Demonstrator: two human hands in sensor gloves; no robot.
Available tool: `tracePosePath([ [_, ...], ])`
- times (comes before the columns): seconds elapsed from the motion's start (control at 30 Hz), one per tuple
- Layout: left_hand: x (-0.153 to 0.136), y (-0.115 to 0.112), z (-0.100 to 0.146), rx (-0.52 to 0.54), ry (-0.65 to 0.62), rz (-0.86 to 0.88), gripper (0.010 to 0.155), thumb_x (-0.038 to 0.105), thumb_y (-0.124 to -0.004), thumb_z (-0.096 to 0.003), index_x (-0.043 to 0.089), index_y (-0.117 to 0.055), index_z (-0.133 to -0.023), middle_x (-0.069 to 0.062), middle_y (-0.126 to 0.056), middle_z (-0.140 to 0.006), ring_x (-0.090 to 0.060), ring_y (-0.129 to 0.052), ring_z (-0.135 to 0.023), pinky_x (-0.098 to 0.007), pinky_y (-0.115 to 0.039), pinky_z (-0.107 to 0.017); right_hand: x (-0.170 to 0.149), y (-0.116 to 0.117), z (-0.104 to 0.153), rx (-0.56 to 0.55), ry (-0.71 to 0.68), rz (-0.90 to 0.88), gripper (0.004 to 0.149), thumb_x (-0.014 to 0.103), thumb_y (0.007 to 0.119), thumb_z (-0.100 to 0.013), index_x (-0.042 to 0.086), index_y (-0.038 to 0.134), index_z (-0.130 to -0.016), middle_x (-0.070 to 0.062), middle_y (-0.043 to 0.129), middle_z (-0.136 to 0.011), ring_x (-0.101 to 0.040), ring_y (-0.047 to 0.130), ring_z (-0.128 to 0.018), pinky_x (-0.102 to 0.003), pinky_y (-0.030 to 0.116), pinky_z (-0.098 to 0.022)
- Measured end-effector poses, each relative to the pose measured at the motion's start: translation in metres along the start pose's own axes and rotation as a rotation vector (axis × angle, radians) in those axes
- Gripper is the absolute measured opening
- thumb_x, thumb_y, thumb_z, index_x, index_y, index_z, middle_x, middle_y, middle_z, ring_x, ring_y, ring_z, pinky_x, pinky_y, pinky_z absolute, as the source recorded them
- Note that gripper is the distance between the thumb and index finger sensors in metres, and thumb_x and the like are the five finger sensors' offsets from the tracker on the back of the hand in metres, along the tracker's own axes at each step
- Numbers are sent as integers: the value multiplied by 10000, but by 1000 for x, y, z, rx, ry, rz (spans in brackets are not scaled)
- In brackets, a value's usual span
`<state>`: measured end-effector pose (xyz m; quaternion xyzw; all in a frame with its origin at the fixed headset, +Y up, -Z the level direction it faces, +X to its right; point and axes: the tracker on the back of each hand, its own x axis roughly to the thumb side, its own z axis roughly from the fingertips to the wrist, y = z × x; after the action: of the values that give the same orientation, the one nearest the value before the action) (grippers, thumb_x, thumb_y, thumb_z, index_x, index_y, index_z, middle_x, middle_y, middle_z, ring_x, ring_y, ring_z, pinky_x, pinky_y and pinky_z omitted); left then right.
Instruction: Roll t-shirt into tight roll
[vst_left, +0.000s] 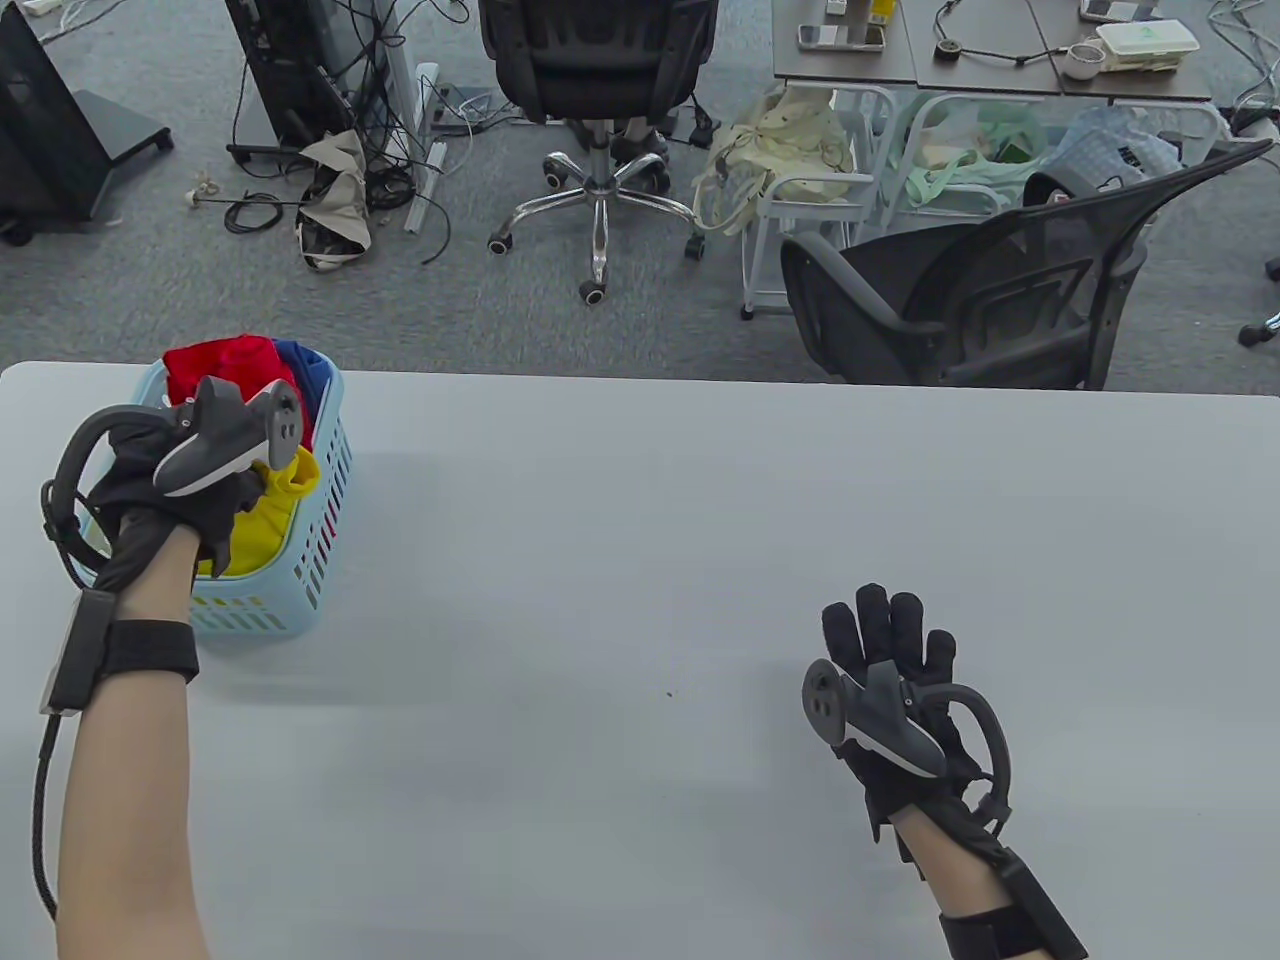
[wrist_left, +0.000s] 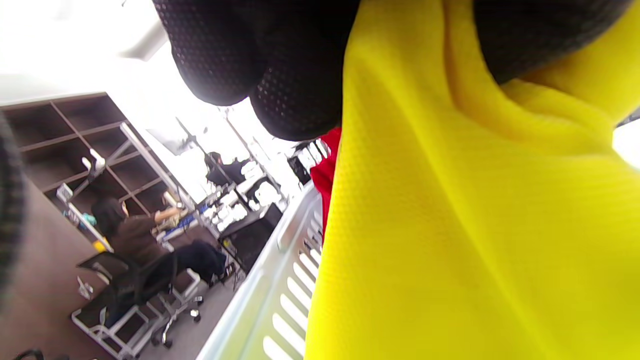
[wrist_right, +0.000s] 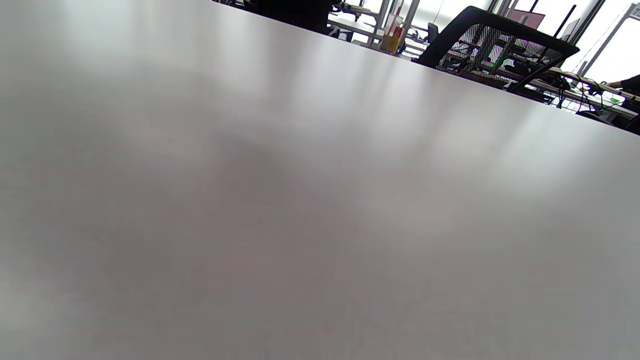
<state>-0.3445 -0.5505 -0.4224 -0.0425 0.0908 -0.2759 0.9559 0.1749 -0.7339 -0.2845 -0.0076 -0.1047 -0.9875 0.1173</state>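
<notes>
A light blue slotted basket (vst_left: 325, 520) stands at the table's far left and holds bunched t-shirts: a yellow one (vst_left: 285, 490), a red one (vst_left: 215, 365) and a blue one (vst_left: 305, 370). My left hand (vst_left: 205, 510) reaches into the basket and its curled fingers grip the yellow t-shirt (wrist_left: 450, 225); in the left wrist view the fingers (wrist_left: 280, 75) close over the yellow cloth, with the red shirt (wrist_left: 327, 175) and the basket wall (wrist_left: 280, 300) behind. My right hand (vst_left: 890, 640) lies flat on the bare table at the lower right, fingers straight, holding nothing.
The grey table (vst_left: 700, 520) stretches wide between the basket and my right hand. Beyond its far edge stand office chairs (vst_left: 600, 70), a mesh chair (vst_left: 990, 290) and cluttered desks. In the left wrist view a seated person (wrist_left: 135, 240) is far off.
</notes>
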Motion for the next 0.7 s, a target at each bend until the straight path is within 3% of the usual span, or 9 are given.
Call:
tracePosePath([
  [0.1, -1, 20, 13, 171, 8, 17, 412, 520, -730, -426, 332, -794, -787, 94, -1006, -658, -83, -1035, -493, -434, -876, -602, -1, -1, 2, -8, 0, -5, 787, 570, 426, -646, 201, -33, -1167, -175, -130, -1172, -469, -92, -1082, -663, 137, -739],
  [0.47, 6, 97, 62, 393, -24, 83, 402, 519, -712, -443, 329, -784, -789, 97, -998, -654, -76, -1029, -486, -427, -874, -601, -3, -7, 7, -35, -3, -24, 791, 571, 424, -646, 198, -41, -1165, -179, -136, -1169, -470, -95, -1081, -663, 137, -740],
  [0.7, 52, 141, 113, 567, -212, 89, 399, 519, -713, -439, 330, -792, -782, 95, -1004, -644, -77, -1032, -477, -430, -876, -595, -3, -7, 7, -34, -9, -23, 793, 573, 427, -645, 198, -40, -1164, -178, -137, -1168, -468, -97, -1080, -663, 137, -739],
])
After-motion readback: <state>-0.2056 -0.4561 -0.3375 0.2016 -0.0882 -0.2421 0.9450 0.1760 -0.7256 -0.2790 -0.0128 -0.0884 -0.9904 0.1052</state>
